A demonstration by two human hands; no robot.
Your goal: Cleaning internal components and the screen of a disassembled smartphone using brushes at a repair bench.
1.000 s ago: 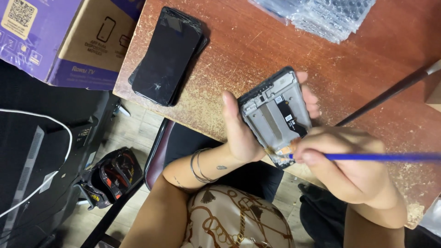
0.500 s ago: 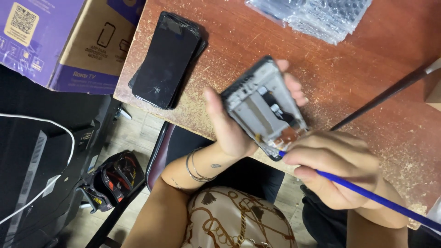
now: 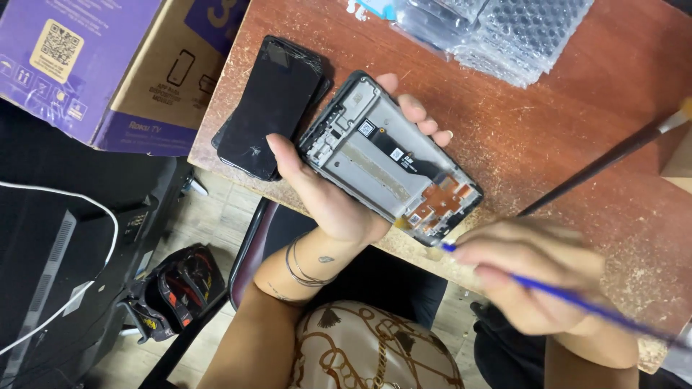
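Observation:
My left hand (image 3: 328, 194) grips an opened phone frame (image 3: 389, 162), its inner metal plate and small circuit parts facing up, held just above the near edge of a worn red-brown table (image 3: 548, 144). My right hand (image 3: 533, 277), blurred, holds a thin blue-handled tool (image 3: 577, 302) whose tip touches the lower end of the phone frame. A cracked black phone screen (image 3: 270, 108) lies flat on the table just left of the frame.
Clear bubble-wrap bags (image 3: 497, 32) lie at the far table edge. A long dark rod (image 3: 605, 162) crosses the table at right. A purple and brown cardboard box (image 3: 94, 65) sits at left. A black bag (image 3: 173, 288) lies on the floor below.
The view has closed in. My left hand tilted the phone frame and brought it nearer the cracked screen. My right hand slid down and right, keeping the tool tip at the frame's lower end.

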